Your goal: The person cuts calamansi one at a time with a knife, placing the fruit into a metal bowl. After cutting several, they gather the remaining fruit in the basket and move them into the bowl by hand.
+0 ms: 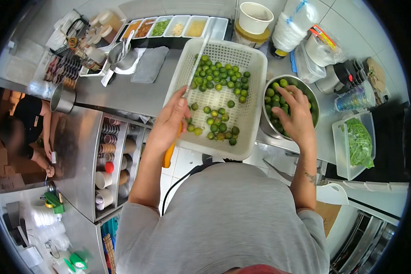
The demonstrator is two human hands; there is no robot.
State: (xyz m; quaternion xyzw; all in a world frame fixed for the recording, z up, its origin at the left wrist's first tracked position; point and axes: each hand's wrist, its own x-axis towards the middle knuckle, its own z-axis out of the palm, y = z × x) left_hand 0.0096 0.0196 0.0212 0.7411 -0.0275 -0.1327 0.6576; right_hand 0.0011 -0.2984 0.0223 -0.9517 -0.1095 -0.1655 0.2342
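Note:
My left hand (169,122) grips a knife (192,72) by its orange handle, the long blade pointing away over a white perforated basket (255,86). Several small green limes (219,75) lie in the basket, bunched at its far side and near edge. To the right stands a steel bowl (266,125) filled with more limes (275,98). My right hand (297,114) reaches down into that bowl with spread fingers resting on the limes; whether it holds one is hidden.
Steel counter (123,93) with condiment trays (178,26), a grey cloth (150,64), stacked white tubs (297,23) and a clear box of greens (358,141). Cups fill a rack (112,160) below. Another person (29,128) works at far left.

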